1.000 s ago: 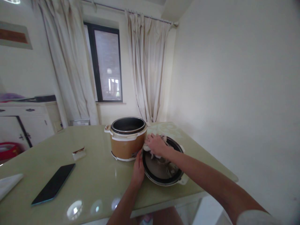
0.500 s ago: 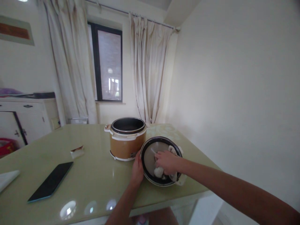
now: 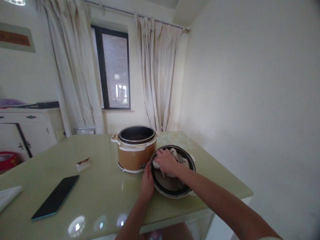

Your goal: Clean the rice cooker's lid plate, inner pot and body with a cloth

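Note:
A round cooker lid [image 3: 172, 188] lies upside down on the pale green table [image 3: 105, 186], tilted up at its left edge. My left hand [image 3: 147, 181] grips that left rim, fingers closed round it. My right hand [image 3: 165, 161] presses a crumpled white cloth [image 3: 175, 154] onto the far left of the lid's inner face, fingers curled over the cloth. Just behind stands the brown and white rice cooker body [image 3: 136, 148], open, with its dark inner pot showing.
A black phone [image 3: 55, 197] lies face up at the table's left, a small wrapped item [image 3: 83, 164] beyond it, and a white cloth corner [image 3: 8, 196] at the far left edge. A white cabinet [image 3: 27, 131] and curtained window stand behind. The wall is close on the right.
My right hand and the cloth have moved from the lid's near middle back up to its far left. My left hand has stayed on the rim.

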{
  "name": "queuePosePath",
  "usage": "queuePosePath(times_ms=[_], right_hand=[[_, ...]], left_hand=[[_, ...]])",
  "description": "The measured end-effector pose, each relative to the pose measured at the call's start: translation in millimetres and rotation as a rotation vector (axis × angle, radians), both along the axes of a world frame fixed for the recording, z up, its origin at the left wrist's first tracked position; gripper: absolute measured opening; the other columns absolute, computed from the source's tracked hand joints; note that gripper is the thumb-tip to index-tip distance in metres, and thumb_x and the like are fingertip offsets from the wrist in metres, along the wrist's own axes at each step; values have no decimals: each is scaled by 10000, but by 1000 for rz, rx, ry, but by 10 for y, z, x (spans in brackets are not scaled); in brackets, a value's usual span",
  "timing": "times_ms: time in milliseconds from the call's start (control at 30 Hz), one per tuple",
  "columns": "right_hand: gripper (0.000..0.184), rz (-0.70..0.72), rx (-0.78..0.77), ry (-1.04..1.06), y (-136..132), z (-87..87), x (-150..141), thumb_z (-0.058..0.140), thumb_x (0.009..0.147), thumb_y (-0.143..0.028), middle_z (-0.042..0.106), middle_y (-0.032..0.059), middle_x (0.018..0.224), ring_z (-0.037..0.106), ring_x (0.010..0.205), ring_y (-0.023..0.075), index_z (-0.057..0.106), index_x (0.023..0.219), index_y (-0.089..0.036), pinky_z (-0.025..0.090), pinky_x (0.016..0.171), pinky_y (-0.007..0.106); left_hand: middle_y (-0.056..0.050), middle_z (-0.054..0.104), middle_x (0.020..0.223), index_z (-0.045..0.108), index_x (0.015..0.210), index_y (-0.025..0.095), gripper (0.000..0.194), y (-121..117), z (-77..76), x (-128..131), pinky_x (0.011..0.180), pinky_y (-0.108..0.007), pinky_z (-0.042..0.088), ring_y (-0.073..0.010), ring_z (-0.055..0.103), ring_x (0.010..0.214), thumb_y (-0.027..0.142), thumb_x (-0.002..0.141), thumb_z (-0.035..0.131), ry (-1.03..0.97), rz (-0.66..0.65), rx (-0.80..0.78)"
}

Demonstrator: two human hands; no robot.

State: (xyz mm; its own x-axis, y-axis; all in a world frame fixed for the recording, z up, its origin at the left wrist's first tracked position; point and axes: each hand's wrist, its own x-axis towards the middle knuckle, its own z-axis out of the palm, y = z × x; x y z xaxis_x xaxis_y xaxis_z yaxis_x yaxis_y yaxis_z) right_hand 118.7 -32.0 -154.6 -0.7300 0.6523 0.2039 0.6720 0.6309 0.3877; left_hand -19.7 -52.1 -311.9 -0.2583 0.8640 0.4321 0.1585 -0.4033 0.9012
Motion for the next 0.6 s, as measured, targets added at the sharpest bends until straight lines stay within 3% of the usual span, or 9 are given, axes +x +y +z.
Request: queuePosePath(times_ms=[133, 300, 467, 600], right_hand=[[277, 127, -140, -49, -262, -134, 64, 807, 783, -324, 675, 129, 1177, 572, 1134, 344, 751, 1028, -209, 473, 918, 440], [282, 173, -267, -191, -429, -124, 495, 798, 759, -320, 659, 110, 1142, 585, 1129, 311, 773, 1023, -224, 486, 928, 441], [259, -14, -176, -188, -185, 79, 749, 834, 717, -235, 693, 130, 1119, 605, 1086, 323, 783, 967, -191, 497, 894, 433], [156, -130, -7, -83, 102, 194, 633, 770, 810, -150, 684, 180, 1167, 581, 1121, 330, 766, 963, -118, 445, 976, 457]], left_hand=[[-149, 586, 1523, 528, 1471, 169, 518, -1, -14, 3, 1270, -452, 330, -253, 504, 1461, 433, 1072, 331, -1, 5, -15], [-141, 601, 1505, 507, 1482, 184, 520, -13, 0, 24, 1248, -461, 365, -252, 533, 1433, 459, 1080, 323, 14, -5, -15], [-157, 587, 1518, 510, 1480, 155, 543, 3, 2, 28, 1251, -432, 366, -248, 516, 1452, 461, 1080, 307, 54, 9, -5], [-144, 582, 1530, 523, 1478, 165, 524, 21, -12, 14, 1258, -427, 359, -245, 498, 1470, 430, 1077, 316, 76, 29, -14]])
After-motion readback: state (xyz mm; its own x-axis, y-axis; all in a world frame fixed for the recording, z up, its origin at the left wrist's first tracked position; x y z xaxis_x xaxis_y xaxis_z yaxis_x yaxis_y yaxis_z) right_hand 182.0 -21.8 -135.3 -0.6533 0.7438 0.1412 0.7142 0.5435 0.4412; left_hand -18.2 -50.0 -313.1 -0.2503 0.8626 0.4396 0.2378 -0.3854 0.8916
